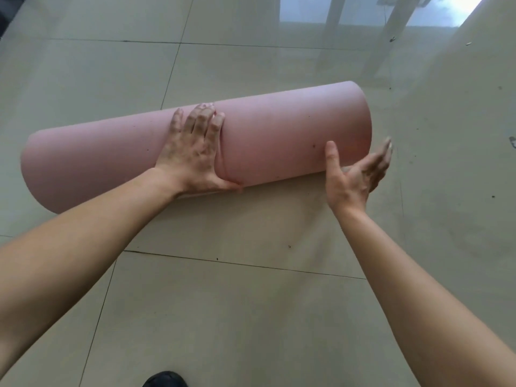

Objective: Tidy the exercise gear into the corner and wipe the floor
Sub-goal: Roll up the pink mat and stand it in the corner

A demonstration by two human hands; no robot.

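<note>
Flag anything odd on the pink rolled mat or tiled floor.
The pink rolled foam mat is wound askew: a layer edge steps across it beside the left hand. Dark specks dot the pale tiled floor.

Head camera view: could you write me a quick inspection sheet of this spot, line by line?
Surface: tiled floor, pale and glossy.
Job's things: pink mat roll lying on the floor, rolled into a tube.
Clutter: dark specks scattered on the tiles.
Grips: left hand pressed flat on the roll's middle; right hand open at its right end, thumb against it.
Cables: nothing seen.
Surroundings: dark shoe at the bottom edge; pale legs, perhaps furniture, at the top.
</note>
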